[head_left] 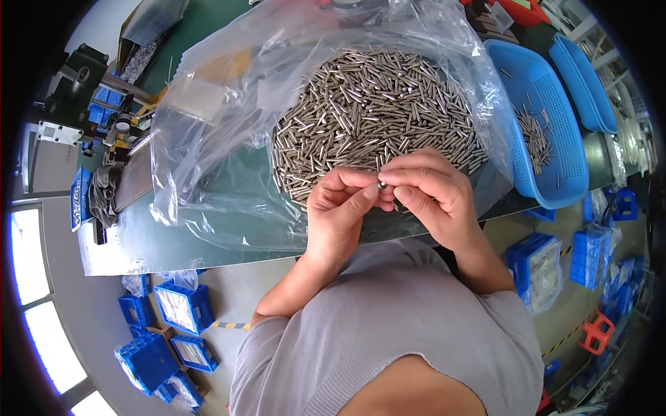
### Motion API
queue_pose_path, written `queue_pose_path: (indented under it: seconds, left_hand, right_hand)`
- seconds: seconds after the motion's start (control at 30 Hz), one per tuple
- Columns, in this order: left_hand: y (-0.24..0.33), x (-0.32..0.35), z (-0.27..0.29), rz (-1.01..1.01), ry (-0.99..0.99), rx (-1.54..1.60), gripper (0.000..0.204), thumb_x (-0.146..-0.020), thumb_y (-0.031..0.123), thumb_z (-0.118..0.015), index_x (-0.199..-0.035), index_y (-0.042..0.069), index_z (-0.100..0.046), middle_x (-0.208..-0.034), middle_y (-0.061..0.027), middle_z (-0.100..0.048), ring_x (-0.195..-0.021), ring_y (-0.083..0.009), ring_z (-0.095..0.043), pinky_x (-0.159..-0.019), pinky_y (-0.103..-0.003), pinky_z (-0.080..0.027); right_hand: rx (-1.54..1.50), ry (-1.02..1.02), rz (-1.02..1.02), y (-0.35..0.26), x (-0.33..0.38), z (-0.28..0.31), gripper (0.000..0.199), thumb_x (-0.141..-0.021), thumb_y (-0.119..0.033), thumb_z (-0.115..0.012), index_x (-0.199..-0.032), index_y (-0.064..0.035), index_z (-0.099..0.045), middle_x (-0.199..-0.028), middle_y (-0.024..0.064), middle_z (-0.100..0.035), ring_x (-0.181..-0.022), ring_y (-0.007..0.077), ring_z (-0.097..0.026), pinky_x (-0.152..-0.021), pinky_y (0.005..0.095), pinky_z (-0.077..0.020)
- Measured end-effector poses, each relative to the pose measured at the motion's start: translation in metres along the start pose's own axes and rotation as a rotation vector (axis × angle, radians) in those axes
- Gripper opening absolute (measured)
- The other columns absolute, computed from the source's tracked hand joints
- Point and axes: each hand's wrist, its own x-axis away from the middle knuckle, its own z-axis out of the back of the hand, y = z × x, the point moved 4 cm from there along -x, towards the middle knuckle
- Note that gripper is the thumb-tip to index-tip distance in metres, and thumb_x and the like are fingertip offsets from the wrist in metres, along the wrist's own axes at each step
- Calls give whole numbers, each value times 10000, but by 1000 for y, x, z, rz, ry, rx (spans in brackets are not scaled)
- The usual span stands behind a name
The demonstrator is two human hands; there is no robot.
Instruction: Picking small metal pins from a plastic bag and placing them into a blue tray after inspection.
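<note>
Pin [382, 185] pinched between both hands' fingertips [370, 191]

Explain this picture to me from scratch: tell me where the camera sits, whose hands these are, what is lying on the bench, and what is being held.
There is no machine here. The one picture comes from a wide fisheye camera worn on a person's head, looking down, so straight edges bend near the rim and the grey sleeves at the bottom are the wearer's own arms.

The left hand and the right hand meet over the edge of a green bench. Together their fingers pinch a small metal pin; exactly which hand grips it I cannot tell.

Just behind the hands a large heap of like metal pins lies in an open clear plastic bag. To the right stands a blue perforated tray with a few pins in it, and a second blue tray beyond it. Blue crates sit on the floor below.
</note>
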Motion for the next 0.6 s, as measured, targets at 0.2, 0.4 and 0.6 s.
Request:
queue_pose_path:
  seconds: [0.2, 0.4, 0.6]
  left_hand:
    - [-2, 2, -3, -6, -16, -93, 73, -883, -27, -572, -955, -40, -578, -910, -137, -649, -789, -192, -647, -753, -316, -549]
    - [-2, 5, 0, -84, 2, -145, 62, -882, -24, -577, -944, -32, -580, -927, -148, -651, -806, -187, -630, -732, -313, -535]
    - [0, 5, 1, -95, 45, -79, 63, -895, 14, -573, -945, -24, -576, -937, -156, -649, -829, -196, -629, -746, -331, -532]
  right_hand:
    - [-133, -7, -184, 3, 3, 2, 81, -807, 1, -637, -887, -8, -630, -909, 75, -620, -791, 138, -562, -677, 245, -447]
    - [61, 379, -70, -9, 3, 46, 90, -789, 44, -644, -858, -3, -609, -904, 82, -612, -738, 120, -545, -617, 227, -429]
    - [850, 730, -149, -13, 8, 114, 189, -774, 4, -681, -953, -51, -654, -963, 73, -634, -782, 184, -588, -641, 267, -453]
